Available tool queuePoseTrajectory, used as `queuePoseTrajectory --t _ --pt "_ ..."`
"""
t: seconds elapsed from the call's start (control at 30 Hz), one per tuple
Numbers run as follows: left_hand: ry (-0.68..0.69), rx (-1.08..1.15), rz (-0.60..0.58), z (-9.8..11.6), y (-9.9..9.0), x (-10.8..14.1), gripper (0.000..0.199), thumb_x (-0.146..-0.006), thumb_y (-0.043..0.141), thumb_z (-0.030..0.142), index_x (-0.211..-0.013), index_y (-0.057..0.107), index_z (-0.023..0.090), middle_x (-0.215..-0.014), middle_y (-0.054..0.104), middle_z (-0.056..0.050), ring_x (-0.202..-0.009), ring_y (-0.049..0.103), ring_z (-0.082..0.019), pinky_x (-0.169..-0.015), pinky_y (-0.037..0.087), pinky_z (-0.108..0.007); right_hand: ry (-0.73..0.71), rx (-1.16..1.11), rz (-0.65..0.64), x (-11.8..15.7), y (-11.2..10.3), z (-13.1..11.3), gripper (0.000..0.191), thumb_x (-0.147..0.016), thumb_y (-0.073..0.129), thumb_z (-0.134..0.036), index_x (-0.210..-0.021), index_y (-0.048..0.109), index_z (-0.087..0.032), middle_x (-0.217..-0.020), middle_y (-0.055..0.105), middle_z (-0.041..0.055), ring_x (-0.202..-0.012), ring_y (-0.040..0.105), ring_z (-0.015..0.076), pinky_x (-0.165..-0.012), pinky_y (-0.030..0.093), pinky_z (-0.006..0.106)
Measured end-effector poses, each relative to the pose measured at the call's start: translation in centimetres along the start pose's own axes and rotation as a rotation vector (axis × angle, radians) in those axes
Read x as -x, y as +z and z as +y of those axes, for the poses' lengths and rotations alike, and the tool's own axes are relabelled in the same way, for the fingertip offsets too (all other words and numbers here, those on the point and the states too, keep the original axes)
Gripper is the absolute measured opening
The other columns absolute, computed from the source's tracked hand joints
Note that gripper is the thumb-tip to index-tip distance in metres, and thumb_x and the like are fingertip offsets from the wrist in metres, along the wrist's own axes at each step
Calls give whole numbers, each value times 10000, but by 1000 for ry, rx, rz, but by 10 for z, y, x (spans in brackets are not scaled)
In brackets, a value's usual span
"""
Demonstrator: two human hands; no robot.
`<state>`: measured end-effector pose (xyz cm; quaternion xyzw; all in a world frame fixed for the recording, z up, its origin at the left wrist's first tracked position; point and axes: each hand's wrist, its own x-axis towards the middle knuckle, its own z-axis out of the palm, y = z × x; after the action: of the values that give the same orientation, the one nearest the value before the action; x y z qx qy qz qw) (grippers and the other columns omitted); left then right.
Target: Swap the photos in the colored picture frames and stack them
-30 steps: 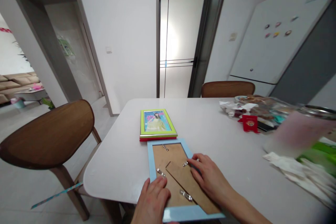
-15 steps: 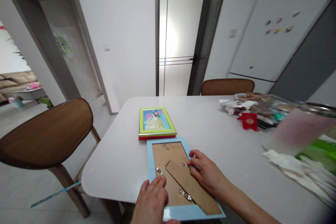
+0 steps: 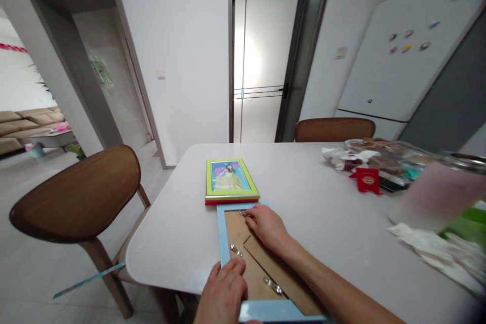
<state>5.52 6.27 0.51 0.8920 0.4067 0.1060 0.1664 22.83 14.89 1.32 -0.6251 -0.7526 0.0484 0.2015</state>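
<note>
A light blue picture frame (image 3: 223, 230) lies back side up at the near edge of the table, showing its brown backing board (image 3: 254, 281) and a slanted stand flap. Small metal clips hold the board, among them a left clip (image 3: 236, 250) and a lower clip (image 3: 272, 286). My left hand (image 3: 224, 288) grips the frame's lower left side, fingers on top and thumb by the bottom edge. With fingers pinched, my right hand (image 3: 268, 228) is at the top clip (image 3: 242, 213), and its forearm covers the frame's right side.
Just beyond stands a green picture frame (image 3: 232, 195) stacked on a red one (image 3: 231, 202). On the right are a red card (image 3: 367, 180), plastic-wrapped items, a pinkish container (image 3: 429, 195) and white tissue (image 3: 429, 245). Wooden chairs (image 3: 79, 192) stand at the table.
My right hand has moved from the right-side clip up and left to the top clip. My left hand stays on the frame. The camera view has shifted slightly.
</note>
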Motion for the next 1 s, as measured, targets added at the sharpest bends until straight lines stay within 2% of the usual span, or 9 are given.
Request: queuePoseTrajectory --t 0.2,0.4,0.53,0.63,0.73,0.87,1.0 --pt "20 3 10 -4 3 1 393 -582 639 496 -788 559 171 -1218 477 -123 -1130 413 -283 -902 337 -506 91 15 17 -23 19 -2 180 -759 436 -212 -693 599 -173 -759 606 55 -730 541 159 -620 347 247" --pt "-44 54 -29 -2 1 -1 445 -554 679 422 -892 559 159 -1233 465 -111 -1151 391 -261 -945 290 -486 122 2 65 -27 28 -2 127 -769 434 -207 -809 545 -162 -836 582 68 -724 535 156 -601 333 247" --pt "-70 90 -16 -1 2 0 421 -549 680 397 -888 570 173 -1252 449 -83 -1165 375 -244 -970 258 -464 84 -42 56 -27 20 0 156 -779 429 -235 -768 560 -151 -772 591 61 -694 528 148 -608 344 244" --pt "-79 114 5 -2 3 2 416 -541 685 382 -885 572 178 -1249 454 -74 -1163 379 -236 -978 250 -450 18 -85 26 -15 9 -3 219 -797 394 -243 -758 589 -150 -769 596 55 -703 522 141 -631 359 241" --pt "-73 123 28 -1 4 3 402 -523 699 353 -863 570 182 -1246 460 -69 -1160 383 -236 -979 249 -448 -82 -129 -41 8 2 -12 200 -773 439 -223 -713 625 -185 -756 596 23 -726 515 127 -666 363 225" --pt "-72 101 40 0 4 4 361 -532 696 327 -835 563 182 -1240 467 -67 -1162 379 -236 -978 245 -459 -203 -159 -78 31 5 -24 161 -754 498 -253 -747 658 -231 -749 597 16 -798 489 149 -725 348 257" --pt "-63 81 22 0 4 3 359 -535 694 336 -833 560 189 -1248 458 -64 -1165 375 -237 -973 258 -458 -230 -135 -71 35 8 -27 150 -758 508 -250 -792 653 -251 -766 584 16 -801 473 154 -713 332 280"
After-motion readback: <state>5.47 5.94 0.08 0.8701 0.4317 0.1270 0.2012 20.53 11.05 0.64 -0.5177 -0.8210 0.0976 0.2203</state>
